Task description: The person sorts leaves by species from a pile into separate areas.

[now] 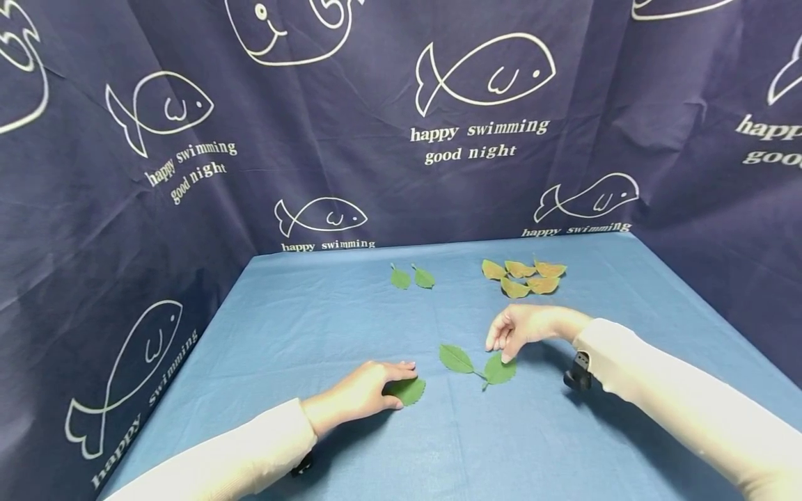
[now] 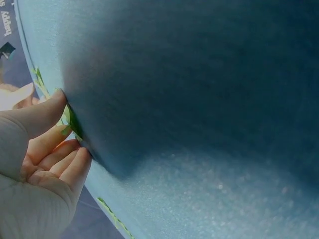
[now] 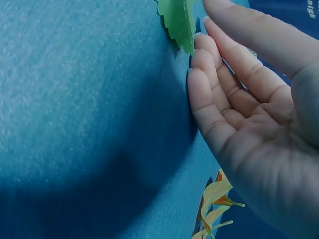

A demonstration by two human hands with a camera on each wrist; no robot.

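My left hand [image 1: 363, 393] rests low over the table with a green leaf [image 1: 410, 392] between thumb and fingers. In the left wrist view that leaf [image 2: 74, 122] shows nearly edge-on, partly hidden by the hand [image 2: 45, 164]. To its right, two toothed green leaves lie with stems meeting: a left leaf [image 1: 455, 358] and a right leaf [image 1: 499, 370]. My right hand [image 1: 523, 327] reaches over the right leaf, thumb tip at its upper edge. In the right wrist view the fingers bend loosely beside this leaf [image 3: 178, 22]; a firm pinch is not visible.
Farther back on the blue table cloth [image 1: 313, 313] lie two small green leaves, one [image 1: 400, 278] left of the other [image 1: 424, 278]. Several yellow-brown leaves [image 1: 515, 288] are grouped behind my right hand. A dark fish-printed curtain [image 1: 388, 174] hangs around the table.
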